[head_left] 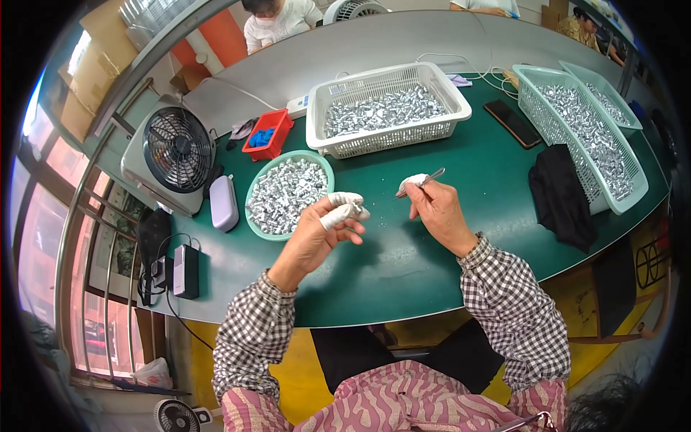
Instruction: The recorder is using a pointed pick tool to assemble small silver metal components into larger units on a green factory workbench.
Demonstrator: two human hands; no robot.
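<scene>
My left hand (317, 229), with white coverings on its thumb and forefinger, pinches a small silver metal part (357, 208) between those fingertips. That part is largely hidden by the fingers. My right hand (440, 214) is closed around thin metal tweezers (435, 175), its covered finger lying along them; the tips point left, apart from the left hand. Just beyond my left hand, a round pale green basket (331, 171) is full of similar small silver parts. Farther back stands a large white basket (385, 142) with many more of them.
Two pale green baskets (601, 189) of silver parts, a black cloth (560, 191) and a phone (512, 123) lie to the right. At left are a fan (176, 149), a lilac case (224, 204), a black box (186, 272) with cables and a red tray (278, 146) holding blue pieces.
</scene>
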